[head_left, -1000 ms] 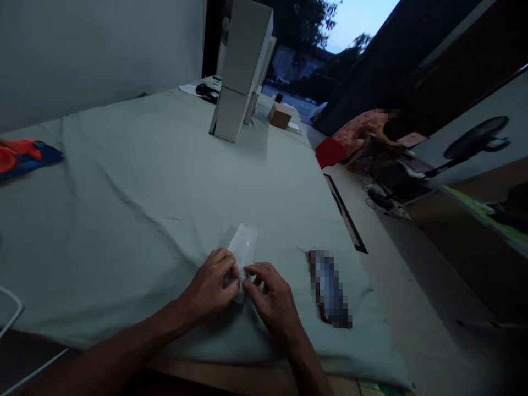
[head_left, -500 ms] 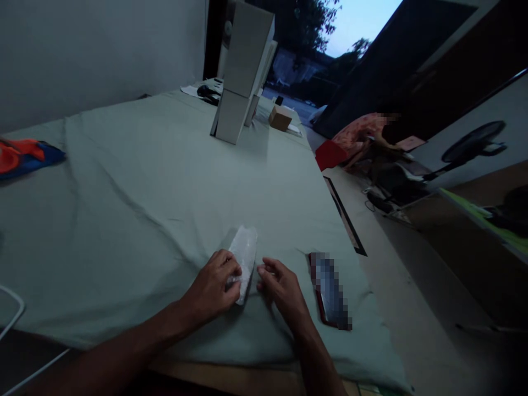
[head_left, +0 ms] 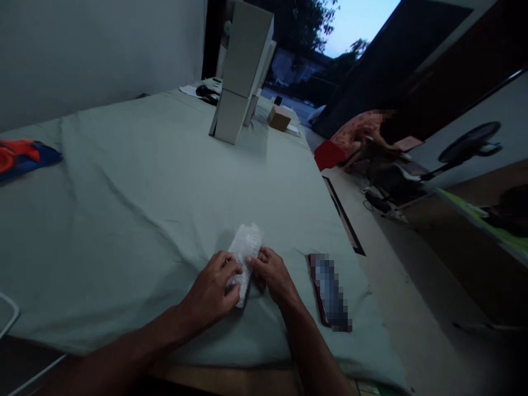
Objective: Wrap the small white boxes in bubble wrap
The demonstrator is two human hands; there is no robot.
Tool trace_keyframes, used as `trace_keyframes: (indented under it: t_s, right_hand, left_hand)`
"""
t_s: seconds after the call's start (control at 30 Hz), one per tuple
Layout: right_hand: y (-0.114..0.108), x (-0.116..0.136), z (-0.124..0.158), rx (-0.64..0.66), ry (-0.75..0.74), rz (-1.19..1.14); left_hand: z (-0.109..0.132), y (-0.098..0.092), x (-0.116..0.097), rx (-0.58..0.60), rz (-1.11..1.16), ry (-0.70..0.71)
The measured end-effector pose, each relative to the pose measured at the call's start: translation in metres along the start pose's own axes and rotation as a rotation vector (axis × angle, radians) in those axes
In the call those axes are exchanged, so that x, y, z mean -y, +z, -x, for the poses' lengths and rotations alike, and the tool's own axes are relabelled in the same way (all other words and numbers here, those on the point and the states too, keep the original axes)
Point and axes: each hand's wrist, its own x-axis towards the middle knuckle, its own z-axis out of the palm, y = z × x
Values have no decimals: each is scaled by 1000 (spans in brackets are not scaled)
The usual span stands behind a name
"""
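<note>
A small bundle of bubble wrap (head_left: 246,240), whitish and see-through, lies near the front of the cloth-covered table (head_left: 177,181). My left hand (head_left: 218,281) grips its left side with bent fingers. On the right edge, my right hand (head_left: 271,270) pinches the wrap, thumb on top and fingers below. Whatever the wrap may contain cannot be made out. To the right of my right hand lies a phone (head_left: 330,294) with a red edge, its screen blurred out.
Tall white boxes (head_left: 243,71) stand at the back, with a small brown carton (head_left: 279,117) beside them. An orange and blue item (head_left: 28,158) lies far left. A white cable (head_left: 12,311) hangs front left. A person (head_left: 361,132) sits beyond the table's right edge near a fan (head_left: 470,142).
My right hand has moved left and taken hold of the wrap's right edge. The wrap looks wider and tilted up on that side. My left hand has stayed on it.
</note>
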Motion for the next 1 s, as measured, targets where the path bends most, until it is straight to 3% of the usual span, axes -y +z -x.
trace_keyframes:
  t_s: [0.2,0.37,0.57,0.77,0.83,1.0]
  right_hand:
    - [3,-1,-11,7,-146,100]
    - [4,-3,-11,-33,-189,132]
    - [2,1,9,-48,-293,203]
    - [-2,3,35,69,-622,440]
    - [-5,-1,43,96,-698,509]
    - [-11,-12,62,164,-779,707]
  left_hand:
    - [1,-2,-3,35,-239,160]
    - [-3,-4,-6,83,-205,82]
    - [-2,1,-1,-15,-180,-15]
    - [1,4,10,-177,-107,-45]
    - [0,3,12,-156,-37,-32]
    - [-3,-5,12,34,132,-78]
